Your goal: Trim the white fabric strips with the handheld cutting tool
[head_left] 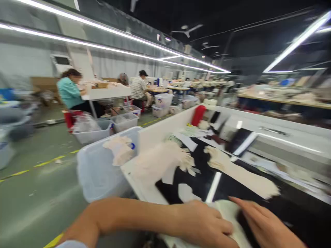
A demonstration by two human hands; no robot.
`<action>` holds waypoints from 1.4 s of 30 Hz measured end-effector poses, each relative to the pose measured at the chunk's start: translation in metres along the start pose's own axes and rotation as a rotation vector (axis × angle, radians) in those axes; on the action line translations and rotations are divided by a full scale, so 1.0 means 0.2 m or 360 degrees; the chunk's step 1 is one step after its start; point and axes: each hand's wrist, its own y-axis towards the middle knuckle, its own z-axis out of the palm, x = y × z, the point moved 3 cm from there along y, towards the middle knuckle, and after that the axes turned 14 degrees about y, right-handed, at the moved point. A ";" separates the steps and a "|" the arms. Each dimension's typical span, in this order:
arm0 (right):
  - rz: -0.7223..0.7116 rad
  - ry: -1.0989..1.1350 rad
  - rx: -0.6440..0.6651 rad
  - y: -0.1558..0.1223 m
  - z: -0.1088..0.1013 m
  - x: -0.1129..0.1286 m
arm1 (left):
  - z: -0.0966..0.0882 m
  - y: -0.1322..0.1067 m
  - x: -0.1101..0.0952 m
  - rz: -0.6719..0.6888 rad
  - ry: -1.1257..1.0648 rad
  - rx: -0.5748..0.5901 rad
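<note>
At the bottom of the view, my left hand (204, 222) is closed, its fingers curled over a pale cream fabric piece (227, 208). The fabric's lower part is cut off by the frame edge. My right hand (263, 220) lies along the other side of that piece, open, fingers stretched out. Both hands are just above a black table surface (292, 203). Beyond them lies a long cream glove-shaped piece (240, 172) with a ruffled end. To the left is a heap of pale pink cut pieces (157, 160), and a white piece (186, 193) sits nearer my left hand.
A translucent plastic bin (100, 179) stands left of the table with pale pieces on it. A low white board (165, 129) edges the table, near a red thread cone (198, 115). Two people (69, 90) sit at tables farther back, among several bins.
</note>
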 end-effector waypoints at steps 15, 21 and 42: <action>0.0221 -0.0349 0.0087 0.02 -0.13 0.25 | -0.06 -0.14 0.13 0.0004 -0.0436 -0.0225; 0.0152 -0.0060 0.0095 0.03 -0.04 0.38 | -0.11 -0.17 0.19 0.0087 -0.0465 -0.0291; 0.0056 -0.0016 0.0007 0.04 -0.11 0.43 | -0.16 -0.37 0.28 -0.0631 0.0076 0.0048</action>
